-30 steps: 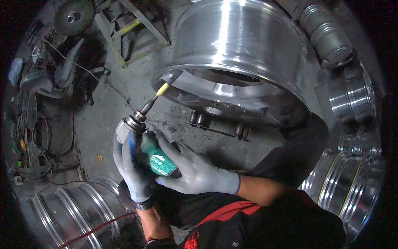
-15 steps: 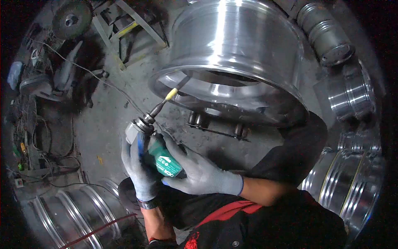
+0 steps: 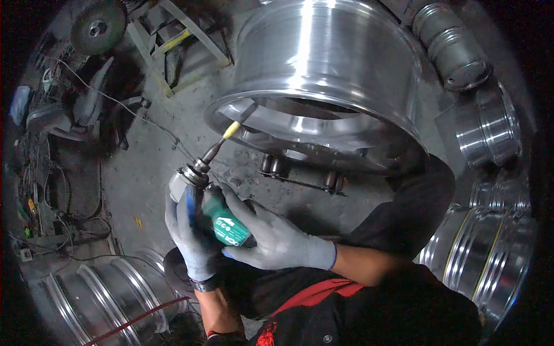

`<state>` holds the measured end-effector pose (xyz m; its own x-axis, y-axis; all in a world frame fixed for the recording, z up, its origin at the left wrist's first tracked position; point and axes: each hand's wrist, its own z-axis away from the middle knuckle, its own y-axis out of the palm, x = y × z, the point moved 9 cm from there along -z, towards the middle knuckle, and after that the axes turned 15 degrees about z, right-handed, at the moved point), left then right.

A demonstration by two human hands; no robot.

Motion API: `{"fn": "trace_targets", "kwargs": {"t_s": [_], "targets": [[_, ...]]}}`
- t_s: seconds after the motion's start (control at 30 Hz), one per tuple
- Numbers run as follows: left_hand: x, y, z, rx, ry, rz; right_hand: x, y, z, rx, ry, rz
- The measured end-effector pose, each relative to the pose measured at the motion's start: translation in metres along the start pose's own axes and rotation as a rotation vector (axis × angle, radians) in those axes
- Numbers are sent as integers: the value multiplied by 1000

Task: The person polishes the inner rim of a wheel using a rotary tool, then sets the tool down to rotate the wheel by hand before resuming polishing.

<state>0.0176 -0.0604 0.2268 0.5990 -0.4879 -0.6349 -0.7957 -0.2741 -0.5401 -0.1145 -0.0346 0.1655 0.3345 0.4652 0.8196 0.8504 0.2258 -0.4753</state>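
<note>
Both my hands, in grey gloves with blue patches, grip a green hand grinder (image 3: 226,224). My left hand (image 3: 193,239) wraps around its front end near the metal collar. My right hand (image 3: 277,236) is closed around the green body from the other side. A dark shank with a yellow band (image 3: 232,129) and a slim dark tip sticks out of the grinder, up and to the right. In this view the tip overlaps the near inside rim of a large shiny wheel rim (image 3: 323,55), which rests on a low roller stand (image 3: 300,180).
More metal wheel rims stand at lower left (image 3: 109,294) and lower right (image 3: 476,248), with others at upper right (image 3: 453,49). A metal frame stand (image 3: 179,46) is at upper left. Cables and clutter line the left side, and a thin cord (image 3: 133,109) crosses the floor.
The grinder and both hands have shifted slightly left, and the tip has moved a little left along the rim's inner edge. Both hands keep their hold.
</note>
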Motion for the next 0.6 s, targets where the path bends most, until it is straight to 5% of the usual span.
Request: {"fn": "trace_targets", "kwargs": {"t_s": [0.07, 0.17, 0.33, 0.4, 0.43, 0.47, 0.53, 0.6], "targets": [[34, -2, 6, -197, -514, 665, -1, 6, -3, 58, 8, 22], [35, -5, 7, -217, -474, 617, -7, 16, -8, 228, 99, 10], [10, -5, 2, -39, -147, 182, -1, 6, -3, 83, 53, 11], [35, -2, 13, -205, -576, 636, -1, 2, -3, 28, 28, 27], [41, 1, 13, -251, -618, 822, -2, 5, -5, 58, 16, -2], [41, 0, 12, -252, -615, 820, -2, 7, -6, 87, 2, -33], [6, -10, -5, -101, -202, 250, -2, 8, -9, 130, 28, -13], [6, -10, -5, -70, -159, 186, -2, 10, -9, 176, 61, 10]]}}
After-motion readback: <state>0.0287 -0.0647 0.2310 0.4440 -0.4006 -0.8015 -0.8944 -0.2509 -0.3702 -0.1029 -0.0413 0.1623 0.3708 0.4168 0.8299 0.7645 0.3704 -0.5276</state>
